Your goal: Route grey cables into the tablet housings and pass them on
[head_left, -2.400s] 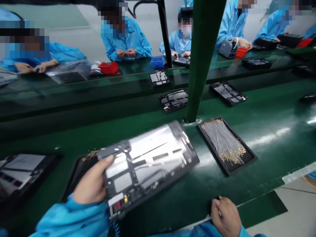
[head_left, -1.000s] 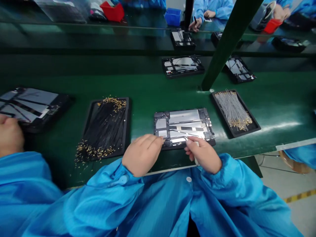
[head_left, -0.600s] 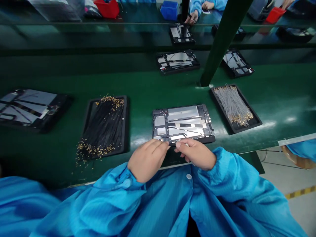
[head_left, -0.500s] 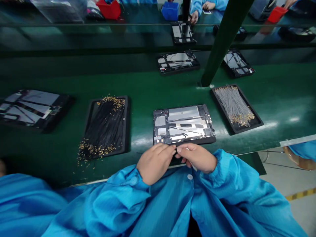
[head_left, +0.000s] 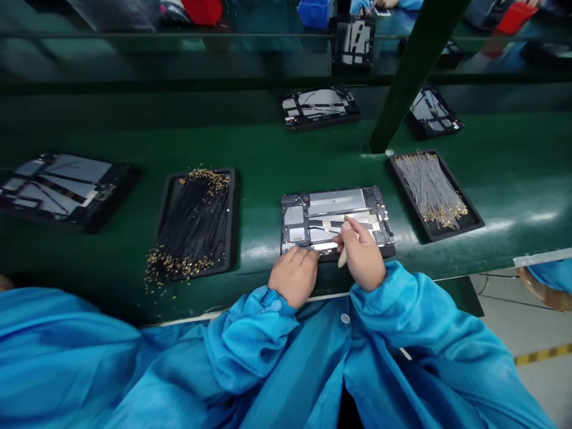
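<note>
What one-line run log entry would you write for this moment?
right hand: pale plastic tool on tablet frame | left hand: on frame's near edge | beside: black cable tray

Shiny metal panels (head_left: 335, 201) sit in a matt black plastic frame (head_left: 313, 195) on a glossy green belt (head_left: 263, 149).

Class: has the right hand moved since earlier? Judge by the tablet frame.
Yes, forward: the right hand went from the near edge onto the tablet frame.

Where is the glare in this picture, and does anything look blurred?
Head view: pale glare streaks lie on the green conveyor belt right of the black cable tray; the bare right hand and its pale tool look sharp, not blurred.
</note>
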`<state>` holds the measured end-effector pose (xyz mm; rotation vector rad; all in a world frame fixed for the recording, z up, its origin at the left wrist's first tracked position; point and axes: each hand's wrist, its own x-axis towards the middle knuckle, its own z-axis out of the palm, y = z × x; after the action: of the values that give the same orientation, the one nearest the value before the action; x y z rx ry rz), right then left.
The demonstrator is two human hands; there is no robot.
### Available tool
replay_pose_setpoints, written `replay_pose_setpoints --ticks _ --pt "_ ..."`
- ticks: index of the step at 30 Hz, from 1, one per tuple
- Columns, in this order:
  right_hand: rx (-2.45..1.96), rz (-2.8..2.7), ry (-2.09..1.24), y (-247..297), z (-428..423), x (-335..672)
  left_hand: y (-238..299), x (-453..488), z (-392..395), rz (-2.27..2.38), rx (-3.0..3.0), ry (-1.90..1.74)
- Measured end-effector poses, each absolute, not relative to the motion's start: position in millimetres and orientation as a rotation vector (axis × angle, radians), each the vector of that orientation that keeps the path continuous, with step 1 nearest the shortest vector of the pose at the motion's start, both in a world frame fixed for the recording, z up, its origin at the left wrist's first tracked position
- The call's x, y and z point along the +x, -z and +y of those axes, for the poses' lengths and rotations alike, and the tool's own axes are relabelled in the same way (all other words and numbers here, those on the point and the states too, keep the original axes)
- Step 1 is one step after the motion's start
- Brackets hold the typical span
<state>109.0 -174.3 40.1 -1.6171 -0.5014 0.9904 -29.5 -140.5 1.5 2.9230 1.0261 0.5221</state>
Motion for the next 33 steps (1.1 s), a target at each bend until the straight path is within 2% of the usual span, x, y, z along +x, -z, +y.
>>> replay_pose_setpoints --ticks 4,8,33 --pt "-1.613 -0.715 -0.634 -24 -172 103 -4 -28 -141 1.042 2.908 -0.437" --pt "-1.507 -0.871 -0.471 -6 -173 99 -7 -27 -141 1.06 2.907 -0.331" --pt "-1.602 -1.194 -0.427 -9 -175 105 -16 -27 -138 1.056 2.822 -0.153"
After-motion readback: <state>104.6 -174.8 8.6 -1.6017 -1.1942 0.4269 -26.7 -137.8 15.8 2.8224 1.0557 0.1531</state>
